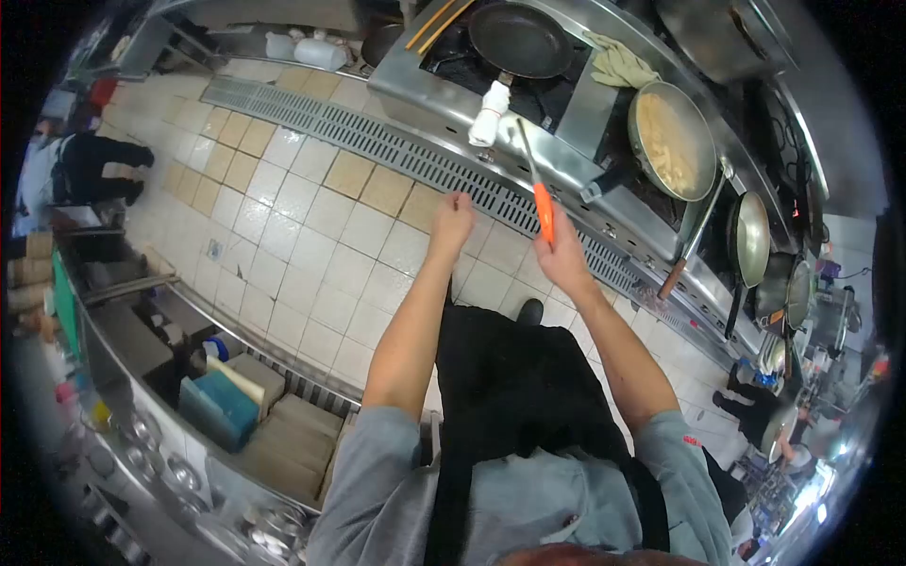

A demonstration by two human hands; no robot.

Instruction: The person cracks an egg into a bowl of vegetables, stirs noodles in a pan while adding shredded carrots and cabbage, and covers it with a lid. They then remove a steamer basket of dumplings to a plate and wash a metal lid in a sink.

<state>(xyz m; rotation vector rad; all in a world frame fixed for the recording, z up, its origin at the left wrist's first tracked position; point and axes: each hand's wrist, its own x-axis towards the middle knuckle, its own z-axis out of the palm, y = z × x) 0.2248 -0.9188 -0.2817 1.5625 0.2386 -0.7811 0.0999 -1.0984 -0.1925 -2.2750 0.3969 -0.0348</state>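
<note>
My right hand grips the orange handle of a utensil, whose metal end points up toward the stove front. My left hand is raised over the tiled floor with its fingers curled; whether anything small is inside cannot be made out. Beyond the utensil, a dark frying pan rests on a burner, its handle wrapped in white cloth. To the right, a pan of food in pale sauce sits on the stove.
A green cloth and wooden chopsticks lie on the stove. More pans stand at the right. Containers fill the counter at lower left. Other people are at far left and right.
</note>
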